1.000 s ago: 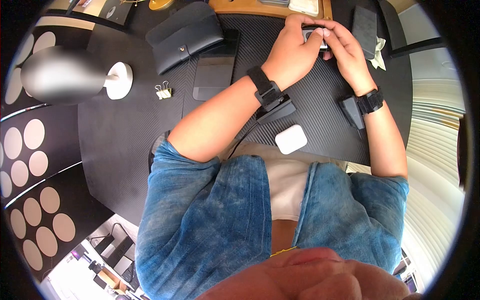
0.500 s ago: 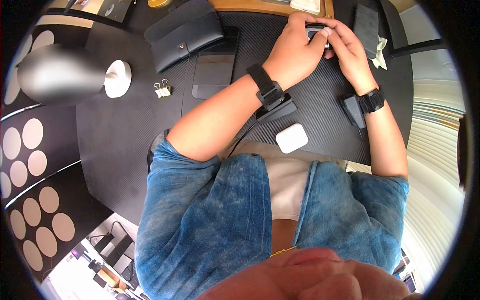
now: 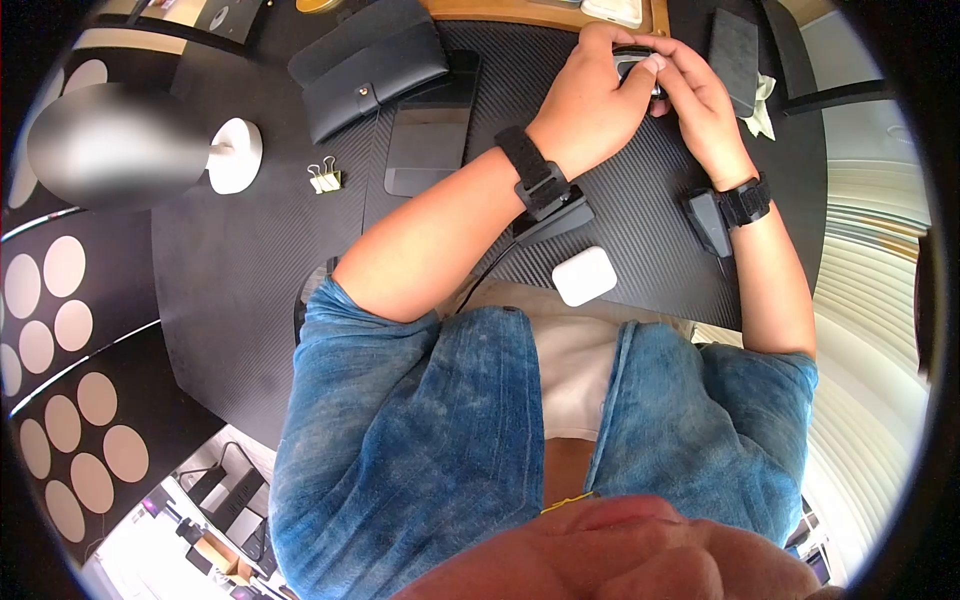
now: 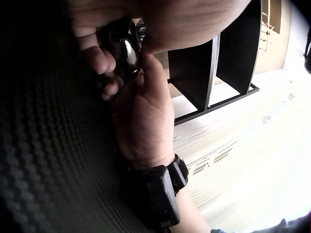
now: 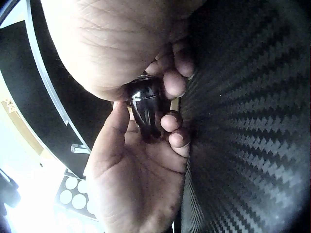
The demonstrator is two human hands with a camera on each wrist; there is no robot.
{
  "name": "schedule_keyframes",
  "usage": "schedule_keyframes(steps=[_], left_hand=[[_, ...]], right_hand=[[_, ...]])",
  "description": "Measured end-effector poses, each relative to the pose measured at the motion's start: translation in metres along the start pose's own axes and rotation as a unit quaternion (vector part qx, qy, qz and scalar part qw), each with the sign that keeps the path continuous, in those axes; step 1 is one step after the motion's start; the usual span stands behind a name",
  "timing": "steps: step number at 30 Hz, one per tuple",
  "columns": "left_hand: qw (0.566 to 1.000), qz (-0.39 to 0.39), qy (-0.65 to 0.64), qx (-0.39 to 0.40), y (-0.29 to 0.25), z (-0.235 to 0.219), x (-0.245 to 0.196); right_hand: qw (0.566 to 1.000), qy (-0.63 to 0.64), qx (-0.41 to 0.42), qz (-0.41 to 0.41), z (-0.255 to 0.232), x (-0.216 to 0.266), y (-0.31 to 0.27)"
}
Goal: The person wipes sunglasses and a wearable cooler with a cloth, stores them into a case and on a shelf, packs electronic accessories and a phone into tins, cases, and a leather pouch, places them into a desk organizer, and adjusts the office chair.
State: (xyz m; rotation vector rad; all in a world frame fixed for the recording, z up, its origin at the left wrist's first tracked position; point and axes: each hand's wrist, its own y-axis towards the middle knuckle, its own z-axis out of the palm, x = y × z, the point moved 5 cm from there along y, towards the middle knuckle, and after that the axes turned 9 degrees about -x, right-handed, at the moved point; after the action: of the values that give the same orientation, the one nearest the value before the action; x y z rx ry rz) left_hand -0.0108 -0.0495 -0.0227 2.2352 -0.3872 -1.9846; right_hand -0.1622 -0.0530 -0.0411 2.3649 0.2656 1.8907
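Near the far side of the desk, both hands hold a small rounded object (image 3: pixel 627 62), glossy black with a silver-grey face. My left hand (image 3: pixel 597 103) grips it from the left, and my right hand (image 3: pixel 699 108) from the right, with the thumbs close together over it. The left wrist view shows the shiny dark side of the object (image 4: pixel 129 51) between the fingers and palms. Its tapered black body (image 5: pixel 146 109) appears in the right wrist view, with fingertips of both hands around it. Much of the object is hidden by the hands.
Left of the hands lie a black pouch (image 3: pixel 375 75), a dark phone (image 3: pixel 428 145) and a binder clip (image 3: pixel 325 180). A white earbud case (image 3: pixel 584 276) sits near the front edge. At right are a dark grey block (image 3: pixel 735 60) and a crumpled tissue (image 3: pixel 762 110). A wooden tray (image 3: pixel 520 14) stands behind.
The left thumb has shifted from beside the right thumb on the silver face, and less of that face shows now. Both hands keep hold of the object; the head view has moved slightly.
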Motion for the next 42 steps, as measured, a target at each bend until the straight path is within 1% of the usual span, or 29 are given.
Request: schedule_keyframes(steps=[2,5,13,18,20,24,26,27,32,36,38,42], left_hand=[[1.000,0.018,0.012,-0.008,0.000,0.000,0.000],[1.000,0.008,0.014,-0.006,0.000,0.000,0.000],[1.000,0.005,0.013,-0.005,-0.002,-0.001,-0.002],[1.000,0.006,0.013,0.002,-0.002,-0.001,-0.004],[1.000,-0.004,-0.012,-0.001,-0.002,-0.001,-0.005],[1.000,-0.002,-0.015,0.006,-0.003,-0.001,-0.010],[0.998,-0.031,-0.046,0.015,-0.003,-0.001,-0.011],[0.998,-0.031,-0.046,0.015,-0.003,-0.001,-0.011],[0.999,-0.014,-0.034,0.013,-0.003,-0.001,-0.012],[0.999,-0.023,-0.035,0.014,-0.003,-0.001,-0.010],[1.000,0.016,-0.002,0.002,-0.002,-0.001,-0.009],[0.999,-0.004,-0.037,0.009,-0.002,-0.001,-0.009]], right_hand=[[1.000,0.006,0.001,0.011,0.000,0.000,0.000],[1.000,0.008,0.006,0.006,0.000,0.001,0.001],[1.000,-0.006,0.000,0.017,-0.001,-0.001,0.000],[1.000,-0.012,-0.004,0.019,0.002,0.006,-0.001],[1.000,-0.013,-0.007,0.020,0.002,0.005,-0.001],[1.000,-0.007,0.001,0.017,-0.001,0.002,0.000],[1.000,-0.009,0.002,0.018,-0.001,0.002,0.000],[1.000,-0.011,0.000,0.015,0.000,0.003,-0.001],[1.000,-0.016,-0.002,0.008,-0.001,0.003,-0.001],[1.000,-0.010,-0.003,0.009,0.000,0.003,0.000],[1.000,-0.007,-0.003,0.010,0.000,0.003,0.000],[1.000,-0.018,-0.003,0.011,0.000,0.004,0.000]])
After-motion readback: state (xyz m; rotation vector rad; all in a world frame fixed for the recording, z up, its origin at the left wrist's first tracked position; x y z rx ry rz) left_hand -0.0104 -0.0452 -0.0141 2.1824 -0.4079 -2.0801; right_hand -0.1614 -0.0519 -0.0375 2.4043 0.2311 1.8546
